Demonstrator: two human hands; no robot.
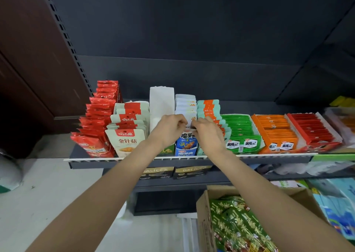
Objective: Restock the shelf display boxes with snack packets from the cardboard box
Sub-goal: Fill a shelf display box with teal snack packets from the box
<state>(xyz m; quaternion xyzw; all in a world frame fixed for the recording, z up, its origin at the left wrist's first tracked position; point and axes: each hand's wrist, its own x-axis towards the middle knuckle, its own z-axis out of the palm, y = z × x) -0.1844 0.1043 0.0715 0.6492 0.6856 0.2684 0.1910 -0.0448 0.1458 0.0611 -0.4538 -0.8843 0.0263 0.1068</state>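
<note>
Both my hands reach up to the shelf at the row of white-and-blue snack packets standing in a blue display box. My left hand and my right hand have curled fingers that pinch the top of the front packet from either side. Just left of that row stands an empty white display box, its lower part hidden behind my left hand. A cardboard box with green snack packets sits low at the right, under my right forearm.
Along the shelf edge stand red packets, mushroom pouches, teal-orange packets, and green, orange and red display boxes. Black boxes sit on the shelf below. White floor lies at the left.
</note>
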